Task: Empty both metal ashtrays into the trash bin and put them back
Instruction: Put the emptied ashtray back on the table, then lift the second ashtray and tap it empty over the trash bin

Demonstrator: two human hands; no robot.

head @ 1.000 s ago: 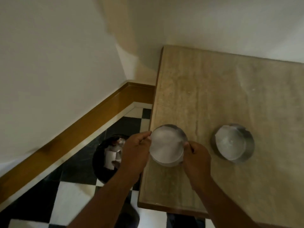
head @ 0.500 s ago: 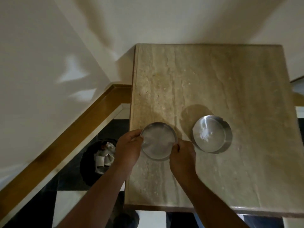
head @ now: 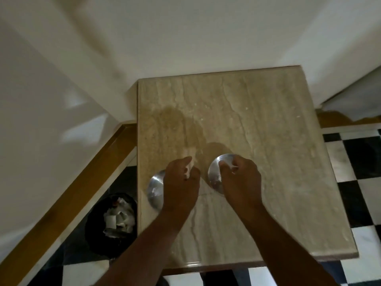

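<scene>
Two round metal ashtrays stand side by side on the beige marble table (head: 257,120). The left ashtray (head: 155,190) sits close to the table's left edge, and my left hand (head: 179,186) lies over its right half with the fingers curled on its far rim. My right hand (head: 240,178) covers most of the right ashtray (head: 214,172), fingers hooked over the rim. White ash residue shows in both ashtrays. The black trash bin (head: 97,234), holding crumpled white paper, stands on the floor just left of the table.
A white wall with a wooden skirting board (head: 82,193) runs along the left, with the bin wedged between it and the table. Black-and-white checkered floor tiles (head: 354,172) lie to the right and in front. The table's back edge meets the wall.
Both hands were on the left ashtray, setting it down near the table's left edge. My right hand has since moved right onto the other ashtray. The camera has shifted right.
</scene>
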